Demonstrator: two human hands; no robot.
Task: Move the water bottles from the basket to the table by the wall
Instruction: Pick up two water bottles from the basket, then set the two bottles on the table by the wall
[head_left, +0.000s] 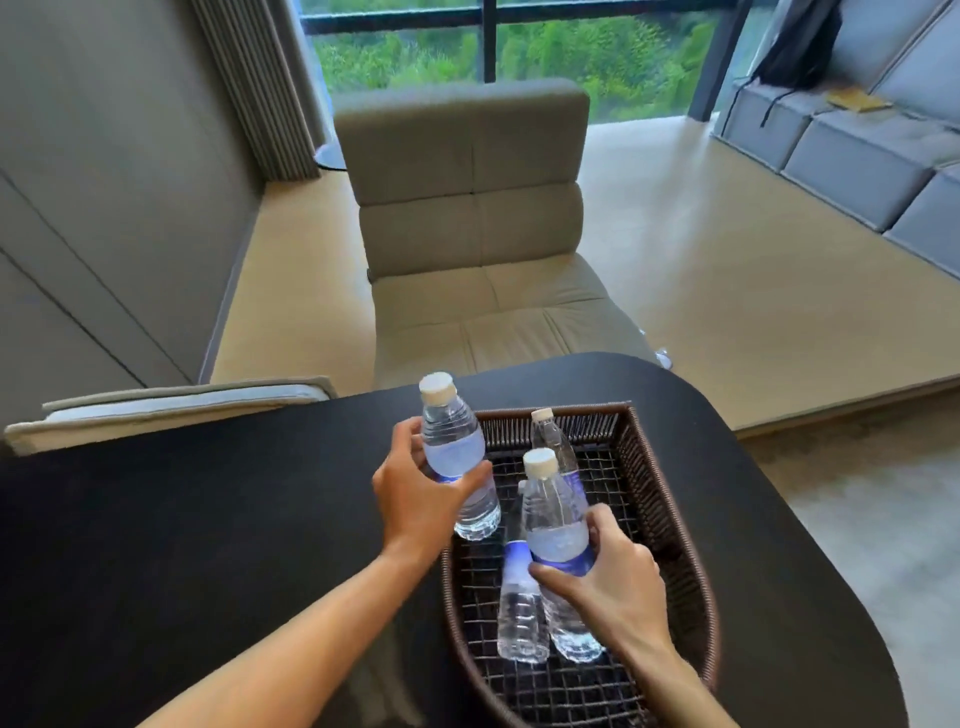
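At centre frame the left hand (421, 493) grips a bottle (457, 462) above the dark table (208, 519). Right of it, the right hand (608, 577) grips a second bottle (556, 540) over the basket (670, 519), where two more bottles (519, 608) lie.

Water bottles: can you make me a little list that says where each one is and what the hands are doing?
left hand: holds left bottle over the basket's left rim
right hand: grips right bottle, above the basket
basket: dark wicker, on the black table
lying bottle: flat in basket, partly hidden
far bottle: at the basket's far end, partly hidden
bottles seen: four
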